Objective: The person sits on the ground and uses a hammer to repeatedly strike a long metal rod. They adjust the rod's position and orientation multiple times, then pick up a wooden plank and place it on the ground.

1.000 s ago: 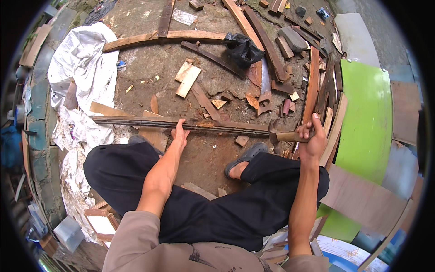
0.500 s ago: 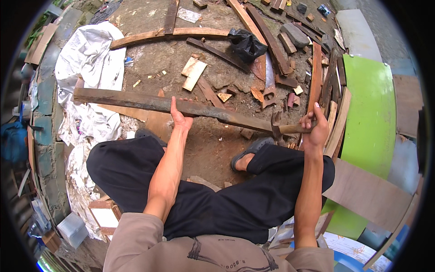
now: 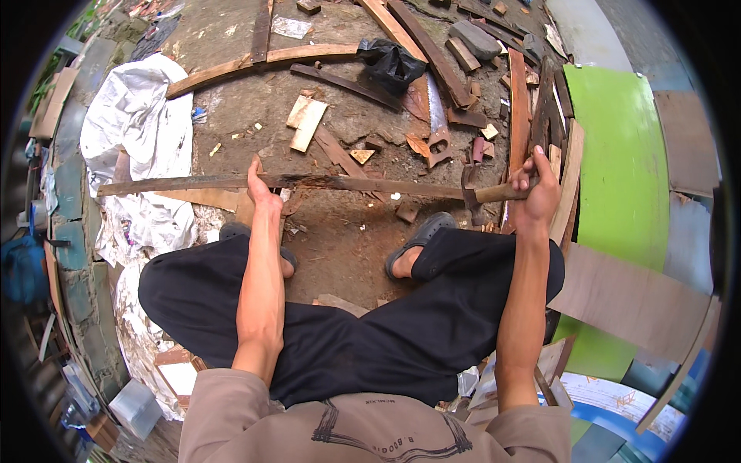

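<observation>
A long, narrow wooden strip (image 3: 363, 184) stretches across in front of me, a dark damaged patch near its middle. My left hand (image 3: 264, 187) grips it left of that patch, thumb on top and the other fingers mostly hidden. My right hand (image 3: 536, 193) is closed round the wooden handle of a hammer (image 3: 498, 193), its index finger pointing up. The rusty hammer head is at the strip's right end; whether they touch I cannot tell. Beyond them, a handsaw (image 3: 438, 139) lies on the ground.
A white sheet (image 3: 147, 108) lies at the left. Past the strip are a black plastic bag (image 3: 392, 65), a grey stone (image 3: 474, 40), loose boards and wood offcuts (image 3: 307, 122). A green panel (image 3: 621, 170) is at the right, with a brown board (image 3: 629, 297) nearer.
The strip has turned to show a narrower face and swung more level, its left end shifting left. My left hand moved left with it; the hammer stays in my right hand.
</observation>
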The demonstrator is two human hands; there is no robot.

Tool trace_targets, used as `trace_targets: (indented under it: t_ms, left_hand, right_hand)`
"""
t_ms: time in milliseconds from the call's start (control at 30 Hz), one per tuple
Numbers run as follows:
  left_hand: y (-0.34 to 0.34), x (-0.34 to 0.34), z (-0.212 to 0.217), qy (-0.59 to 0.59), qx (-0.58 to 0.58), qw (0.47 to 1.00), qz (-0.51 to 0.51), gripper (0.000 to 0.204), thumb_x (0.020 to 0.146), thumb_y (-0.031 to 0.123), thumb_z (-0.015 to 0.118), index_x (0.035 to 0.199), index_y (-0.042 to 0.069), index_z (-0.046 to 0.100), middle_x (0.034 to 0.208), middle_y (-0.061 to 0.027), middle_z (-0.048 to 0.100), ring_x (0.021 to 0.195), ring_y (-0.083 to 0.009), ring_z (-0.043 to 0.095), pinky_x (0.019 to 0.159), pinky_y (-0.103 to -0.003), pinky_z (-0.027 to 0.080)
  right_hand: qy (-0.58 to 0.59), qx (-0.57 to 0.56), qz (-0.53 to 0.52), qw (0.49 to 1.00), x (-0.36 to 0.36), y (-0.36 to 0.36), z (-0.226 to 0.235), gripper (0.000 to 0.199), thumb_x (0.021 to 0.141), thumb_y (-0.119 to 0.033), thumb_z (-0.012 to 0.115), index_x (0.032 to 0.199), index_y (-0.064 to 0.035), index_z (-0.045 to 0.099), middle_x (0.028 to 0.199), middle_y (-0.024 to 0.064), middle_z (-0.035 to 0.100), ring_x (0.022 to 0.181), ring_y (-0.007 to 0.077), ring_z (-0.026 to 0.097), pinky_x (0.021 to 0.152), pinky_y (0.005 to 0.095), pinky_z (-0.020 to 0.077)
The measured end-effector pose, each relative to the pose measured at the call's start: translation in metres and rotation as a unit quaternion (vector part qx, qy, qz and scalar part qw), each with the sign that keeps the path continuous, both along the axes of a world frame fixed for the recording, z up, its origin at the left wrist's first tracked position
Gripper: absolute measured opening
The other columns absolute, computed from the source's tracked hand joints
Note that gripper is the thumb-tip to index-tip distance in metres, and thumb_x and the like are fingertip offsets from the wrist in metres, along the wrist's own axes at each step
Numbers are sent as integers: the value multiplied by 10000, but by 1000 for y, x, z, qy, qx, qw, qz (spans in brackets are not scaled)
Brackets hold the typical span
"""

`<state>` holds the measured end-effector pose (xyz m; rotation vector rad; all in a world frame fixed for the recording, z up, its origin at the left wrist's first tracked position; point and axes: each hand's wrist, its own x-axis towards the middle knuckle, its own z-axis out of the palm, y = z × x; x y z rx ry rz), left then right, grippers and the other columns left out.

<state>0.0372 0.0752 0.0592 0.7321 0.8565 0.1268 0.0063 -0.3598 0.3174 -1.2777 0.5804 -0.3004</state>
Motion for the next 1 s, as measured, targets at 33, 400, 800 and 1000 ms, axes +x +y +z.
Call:
trace_targets:
  t_ms: [33,400,800,1000]
  left_hand:
    - [12,-2,-8,50,48,998,8,862,821,475,692,1383,-50,301,1309,-183,513,1169,-318,532,977,-462,464]
    - [95,-3,-20,288,347,892,-42,1344,756,479,791,1369,-178,-209,878,-156,603,490,-170,501,388,-310,364]
    - [173,-64,-126,342,187,920,-36,441,856,222,691,1154,-63,534,887,-168,643,791,-295,670,675,-410,607]
    - [79,-50,-85,397,610,672,-136,657,811,310,718,1312,-44,485,1292,-232,531,1195,-412,507,1003,-516,410]
  right_hand:
    - [-1,-1,-5,1000,1,-1,1,257,943,-246,619,781,-59,549,698,23,503,524,111,447,538,279,395]
    - [-12,-19,-22,1000,2,-9,-2,228,939,-240,627,828,-44,585,715,29,511,520,109,450,546,290,414]
    - [27,9,-15,999,6,-3,-10,239,950,-245,607,798,-68,559,706,16,511,497,101,423,550,284,401]
    - [35,-34,-22,999,5,-6,-9,248,958,-243,593,787,-68,552,696,16,500,508,102,422,546,285,392]
